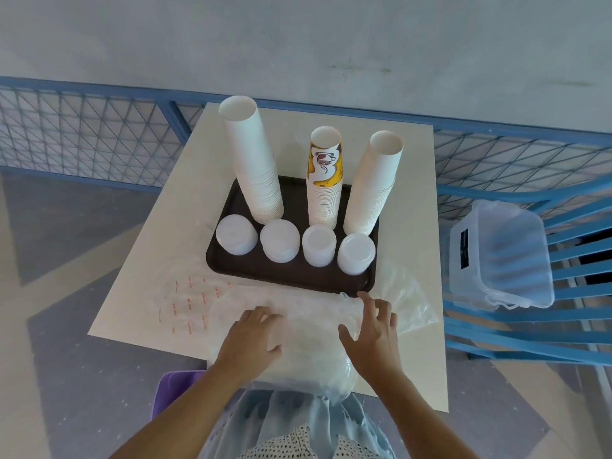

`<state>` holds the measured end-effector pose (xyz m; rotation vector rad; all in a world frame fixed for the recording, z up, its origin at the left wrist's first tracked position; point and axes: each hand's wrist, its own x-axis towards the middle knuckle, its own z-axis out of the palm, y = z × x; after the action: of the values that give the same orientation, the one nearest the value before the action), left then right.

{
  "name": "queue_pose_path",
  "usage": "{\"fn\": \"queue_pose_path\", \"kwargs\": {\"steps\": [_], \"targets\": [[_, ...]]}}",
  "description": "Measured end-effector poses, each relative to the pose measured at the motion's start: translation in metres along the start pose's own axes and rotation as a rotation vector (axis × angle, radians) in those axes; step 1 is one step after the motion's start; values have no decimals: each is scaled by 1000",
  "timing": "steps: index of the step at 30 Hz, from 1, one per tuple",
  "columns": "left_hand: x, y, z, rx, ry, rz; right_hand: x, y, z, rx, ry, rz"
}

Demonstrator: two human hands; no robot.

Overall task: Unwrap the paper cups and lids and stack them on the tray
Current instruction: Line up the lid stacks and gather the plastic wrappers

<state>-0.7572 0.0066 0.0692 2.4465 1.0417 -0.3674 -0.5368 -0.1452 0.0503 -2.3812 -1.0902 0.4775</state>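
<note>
A dark brown tray (291,271) on the white table carries three tall cup stacks: a wide white one (255,160), a yellow-printed one (324,180) and a slimmer white one (372,183). In front of them stand several short stacks of white lids (236,239). On the table's near edge lies a clear plastic sleeve still holding lids (311,346). My left hand (253,336) grips the sleeve from the left side. My right hand (374,329) lies on its right side with spread fingers, thumb against the plastic.
Empty plastic wrappers (188,299), one with red print, lie left of the sleeve and another (407,299) to the right. A clear plastic bin (503,256) hangs on the blue railing at right. A purple container (174,385) sits below the table's left edge.
</note>
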Motion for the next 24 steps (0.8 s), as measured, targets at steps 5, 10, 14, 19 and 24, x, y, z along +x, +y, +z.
{"fn": "queue_pose_path", "kwargs": {"steps": [5,10,14,19,24], "targets": [[-1,-6,8,140,-86,68,3,-2,13,-28,-46,81],[-1,-21,3,106,-128,108,-2,1,32,-126,-41,46],[-6,-33,-2,22,-92,125,0,-2,29,-74,166,35],[-6,-19,-5,-121,78,293,6,3,6,5,417,380],[6,3,2,151,-196,375,24,16,-5,-26,-64,591]]}}
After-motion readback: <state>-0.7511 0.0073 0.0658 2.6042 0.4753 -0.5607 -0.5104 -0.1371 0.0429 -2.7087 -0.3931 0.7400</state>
